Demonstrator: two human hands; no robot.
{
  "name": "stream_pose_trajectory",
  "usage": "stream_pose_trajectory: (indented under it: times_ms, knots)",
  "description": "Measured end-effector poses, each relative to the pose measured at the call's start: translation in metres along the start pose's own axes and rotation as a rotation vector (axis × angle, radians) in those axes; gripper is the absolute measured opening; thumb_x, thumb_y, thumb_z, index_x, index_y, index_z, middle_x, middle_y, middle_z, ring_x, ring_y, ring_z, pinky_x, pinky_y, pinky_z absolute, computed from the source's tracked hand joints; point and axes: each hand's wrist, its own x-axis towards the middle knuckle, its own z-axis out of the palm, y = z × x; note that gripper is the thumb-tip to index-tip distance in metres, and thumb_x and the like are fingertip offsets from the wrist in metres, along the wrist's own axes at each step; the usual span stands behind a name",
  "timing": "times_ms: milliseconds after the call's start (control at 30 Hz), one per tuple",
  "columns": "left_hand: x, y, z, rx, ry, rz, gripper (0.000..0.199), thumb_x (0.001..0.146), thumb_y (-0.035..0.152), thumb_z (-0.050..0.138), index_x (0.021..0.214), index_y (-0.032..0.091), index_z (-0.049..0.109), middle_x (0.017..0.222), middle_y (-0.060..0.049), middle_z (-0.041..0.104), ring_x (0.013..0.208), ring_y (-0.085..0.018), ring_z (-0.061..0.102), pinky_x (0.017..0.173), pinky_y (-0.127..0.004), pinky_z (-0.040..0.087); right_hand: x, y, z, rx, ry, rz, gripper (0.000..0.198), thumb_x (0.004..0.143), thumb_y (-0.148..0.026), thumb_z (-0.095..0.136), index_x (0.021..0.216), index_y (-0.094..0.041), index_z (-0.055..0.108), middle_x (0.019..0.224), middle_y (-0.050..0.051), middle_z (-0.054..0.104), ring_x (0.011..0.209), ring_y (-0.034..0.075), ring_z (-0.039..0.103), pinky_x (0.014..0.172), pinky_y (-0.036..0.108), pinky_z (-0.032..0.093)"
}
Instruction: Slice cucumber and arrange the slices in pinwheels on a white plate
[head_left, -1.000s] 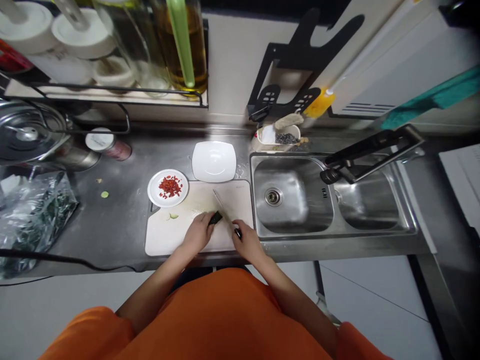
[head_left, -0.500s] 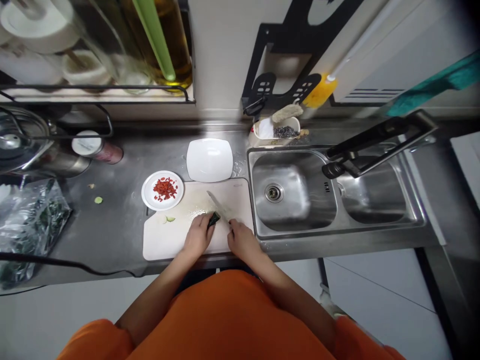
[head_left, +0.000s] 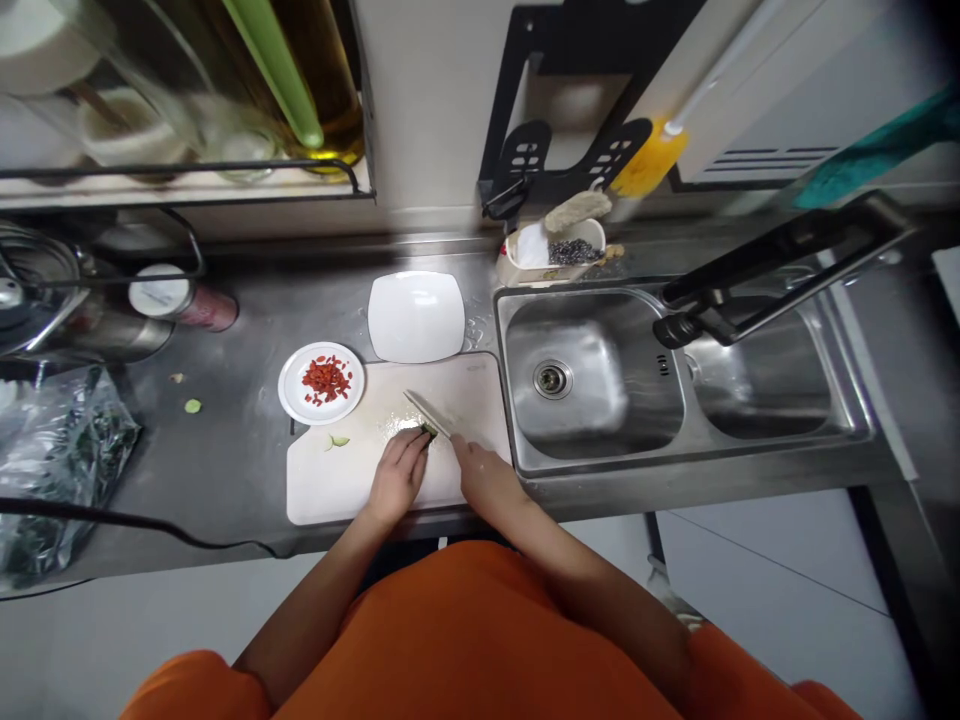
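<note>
My left hand (head_left: 399,472) is closed over a dark green piece of cucumber (head_left: 428,432) on the white cutting board (head_left: 330,490); most of the piece is hidden under my fingers. In my right hand (head_left: 484,475) is a kitchen knife (head_left: 429,413), its blade slanting up and left across the board, right beside the cucumber. Pale green end slices (head_left: 339,441) lie on the board's left part. Against its upper left corner stands a white plate (head_left: 294,402) of red goji berries (head_left: 327,380). A white square dish (head_left: 416,318) sits behind the board.
To the right is a double steel sink (head_left: 600,375) with a black faucet (head_left: 780,275). Behind it stands a small caddy (head_left: 544,272) with scrubbers. A plastic bag of greens (head_left: 64,470), a pink canister (head_left: 214,308) and a cucumber slice (head_left: 193,406) are on the left counter.
The knife has tilted and shifted so its blade lies closer to the cucumber piece. My left fingers now cover more of it. The camera view has shifted slightly.
</note>
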Motion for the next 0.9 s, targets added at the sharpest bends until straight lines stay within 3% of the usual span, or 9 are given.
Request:
stream_pose_trajectory:
  times_ms: [300,900]
  knots:
    - [-0.004,-0.004,0.002,0.013,-0.006,-0.018,0.025,0.09,0.02,0.046,0.111,0.018,0.059,0.109,-0.01,0.063,0.109,-0.021,0.055,0.098,-0.043,0.045,-0.036,-0.006,-0.001,-0.079,-0.036,0.009,0.037,0.091,-0.008,0.029,0.124,-0.019,0.042,0.092,0.01,0.062,0.074,0.018,0.065,0.057,0.022,0.045]
    - [-0.003,-0.003,0.001,0.017,-0.009,-0.026,0.026,0.09,0.021,0.045,0.113,0.019,0.058,0.112,-0.01,0.063,0.112,-0.022,0.055,0.1,-0.045,0.045,-0.041,-0.003,-0.011,-0.081,-0.062,0.027,0.036,0.091,-0.006,0.027,0.119,-0.019,0.047,0.09,0.01,0.063,0.072,0.019,0.066,0.055,0.023,0.043]
